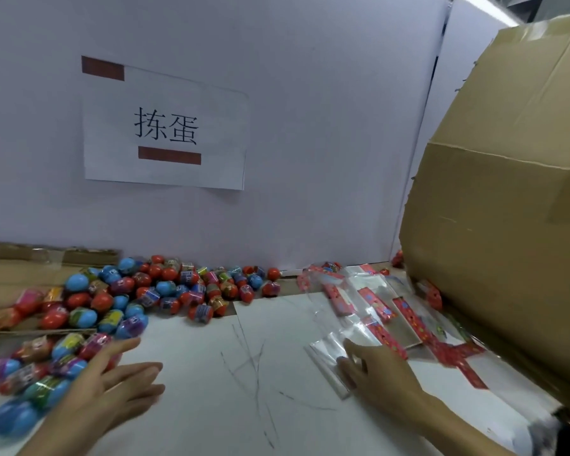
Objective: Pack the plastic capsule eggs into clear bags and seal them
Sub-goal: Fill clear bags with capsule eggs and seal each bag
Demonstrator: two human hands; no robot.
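- The step in hand seems to be taking a new bag: the right hand (pixel 374 370) rests its fingers on the nearest clear bag (pixel 329 355) of the pile on the tabletop (pixel 211 373).
- The left hand (pixel 112 380) is wide, holding nothing, just beside the capsule eggs (pixel 119 301).
- Next, one bag must be separated and opened.
- The paper sign (pixel 165 126) on the wall reads "拣蛋".

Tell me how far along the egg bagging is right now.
Nothing looks bagged yet. The capsule eggs lie loose in a pile. The right hand touches a clear bag from the flat stack; the left hand reaches open toward the eggs. All filling and sealing remains.
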